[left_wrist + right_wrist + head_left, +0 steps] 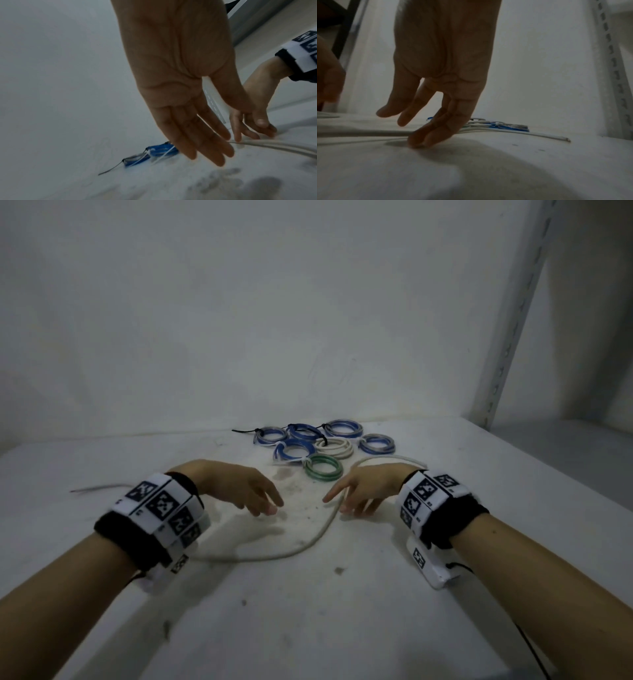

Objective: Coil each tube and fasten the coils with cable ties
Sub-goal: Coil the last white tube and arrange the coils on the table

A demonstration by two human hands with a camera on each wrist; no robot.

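A loose white tube [322,534] lies uncoiled in an S-curve across the white table [308,628], from beside my left wrist to behind my right hand. My left hand [267,505] hovers just above the table left of the tube, palm down, fingers straight and holding nothing [205,148]. My right hand [342,501] is spread over the tube. In the right wrist view two fingertips [418,143] touch the table right beside the tube [539,134], and the other fingers are lifted. The tube [283,146] runs under that hand.
Several tied coils sit at the back of the table: blue-and-grey ones [297,450], a white one [335,447] and a green one [323,468] nearest my hands. A black cable tie [99,487] lies at the left. A perforated shelf upright [513,313] stands at the right.
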